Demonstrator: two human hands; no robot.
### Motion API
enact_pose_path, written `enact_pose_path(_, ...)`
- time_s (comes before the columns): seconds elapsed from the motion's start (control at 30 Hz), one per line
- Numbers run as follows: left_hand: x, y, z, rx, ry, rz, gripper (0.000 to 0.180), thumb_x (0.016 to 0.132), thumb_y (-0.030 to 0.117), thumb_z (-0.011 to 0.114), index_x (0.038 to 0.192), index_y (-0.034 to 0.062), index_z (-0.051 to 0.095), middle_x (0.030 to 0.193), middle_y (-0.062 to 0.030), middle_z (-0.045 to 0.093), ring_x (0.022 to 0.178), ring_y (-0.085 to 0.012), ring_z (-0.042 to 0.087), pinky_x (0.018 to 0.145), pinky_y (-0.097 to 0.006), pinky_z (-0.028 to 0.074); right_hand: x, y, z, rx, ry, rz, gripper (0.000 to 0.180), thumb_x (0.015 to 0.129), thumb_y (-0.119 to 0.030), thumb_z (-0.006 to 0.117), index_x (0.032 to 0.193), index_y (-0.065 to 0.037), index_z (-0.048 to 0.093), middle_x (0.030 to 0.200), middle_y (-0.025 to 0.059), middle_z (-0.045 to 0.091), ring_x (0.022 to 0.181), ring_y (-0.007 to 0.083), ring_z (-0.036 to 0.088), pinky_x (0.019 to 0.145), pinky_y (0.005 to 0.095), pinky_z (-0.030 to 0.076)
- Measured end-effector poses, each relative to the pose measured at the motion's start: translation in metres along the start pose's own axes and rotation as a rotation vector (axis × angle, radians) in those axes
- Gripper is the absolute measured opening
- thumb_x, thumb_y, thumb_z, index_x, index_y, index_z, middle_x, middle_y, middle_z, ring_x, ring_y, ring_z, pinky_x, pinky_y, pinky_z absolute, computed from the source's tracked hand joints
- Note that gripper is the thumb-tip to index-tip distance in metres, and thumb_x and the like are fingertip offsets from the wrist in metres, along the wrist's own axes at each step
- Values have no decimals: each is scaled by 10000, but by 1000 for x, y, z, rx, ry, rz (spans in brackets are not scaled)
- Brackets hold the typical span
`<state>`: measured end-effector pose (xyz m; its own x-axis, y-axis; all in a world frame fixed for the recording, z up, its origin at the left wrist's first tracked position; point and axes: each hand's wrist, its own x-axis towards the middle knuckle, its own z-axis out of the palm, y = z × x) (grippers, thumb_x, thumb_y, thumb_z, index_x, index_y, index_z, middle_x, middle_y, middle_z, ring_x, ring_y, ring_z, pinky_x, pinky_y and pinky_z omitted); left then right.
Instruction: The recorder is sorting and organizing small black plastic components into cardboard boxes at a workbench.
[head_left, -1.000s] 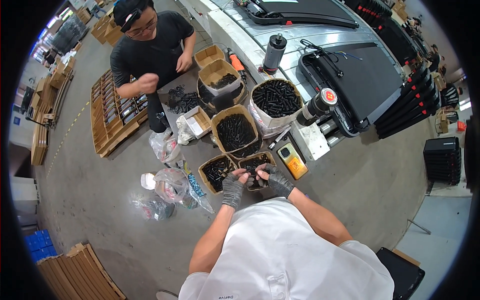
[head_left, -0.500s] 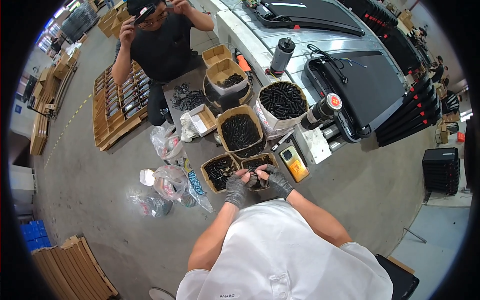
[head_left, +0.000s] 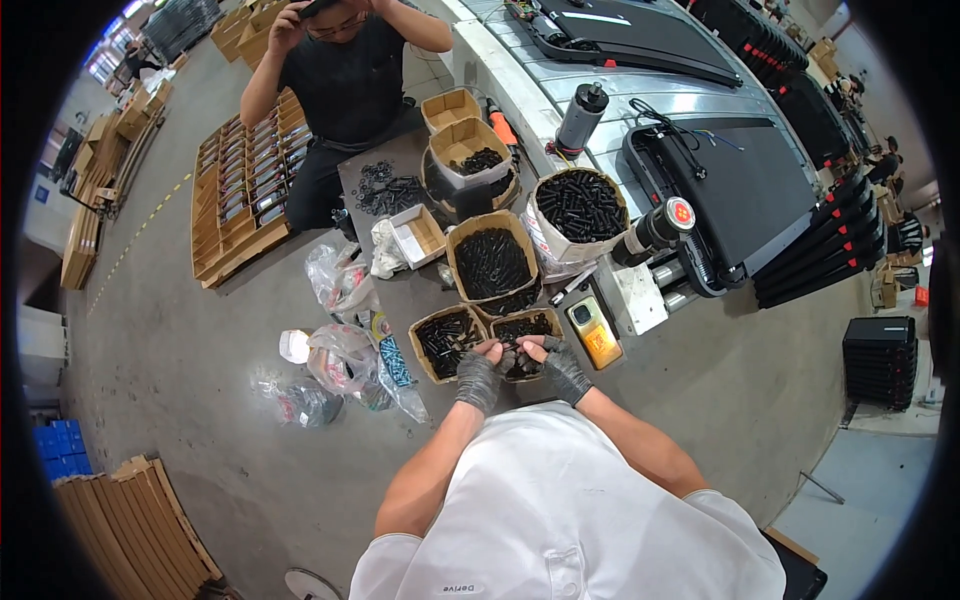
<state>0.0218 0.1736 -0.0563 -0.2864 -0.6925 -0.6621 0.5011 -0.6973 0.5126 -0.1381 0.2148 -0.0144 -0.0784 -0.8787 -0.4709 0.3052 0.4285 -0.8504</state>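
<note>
My left hand (head_left: 480, 378) and my right hand (head_left: 562, 367), both in grey gloves with bare fingertips, meet over the near edge of a small cardboard box of dark parts (head_left: 522, 326). The fingertips of each are pinched together; what they hold is too small to make out. Just left of that box, beside my left hand, is another box of black screws (head_left: 447, 342). Behind the pair stands a larger box of long black screws (head_left: 492, 262). A yellow phone (head_left: 594, 333) lies to the right of my right hand.
A tub of black cylindrical parts (head_left: 580, 205) and a grey motor (head_left: 582, 118) stand farther right, by a metal-topped bench (head_left: 520, 75). Across the table sits a person in black (head_left: 345, 85). Plastic bags (head_left: 340, 360) lie at left, near blue screws (head_left: 395, 362).
The whole view has shifted slightly, with the table now lower and to the right. My hands stay together over the same box, their fingertips slightly farther apart. The person opposite tips their head down.
</note>
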Motion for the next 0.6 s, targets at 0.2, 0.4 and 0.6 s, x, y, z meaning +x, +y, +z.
enact_pose_path(0.2,-2,1,3,-50,-39,-12,307,883,61,632,1163,-17,533,1022,-136,625,905,-233,629,769,-296,562,-3,-4,5,69,15,36,324,882,-166,650,1152,5,599,1005,56,646,944,135,590,868,266,465)
enact_pose_path(0.4,-2,1,2,-107,-35,-43,305,884,64,632,1160,-20,533,1033,-137,617,918,-232,620,769,-296,564,-1,7,0,33,-22,88,347,882,-131,643,1190,2,551,1012,53,621,910,133,582,842,260,472)
enact_pose_path(0.6,-2,10,2,70,-68,68,302,885,68,632,1155,-21,533,1006,-132,639,851,-225,635,754,-291,560,-2,5,-6,339,27,121,329,875,-134,657,1166,-20,554,980,38,612,880,126,588,773,246,490)
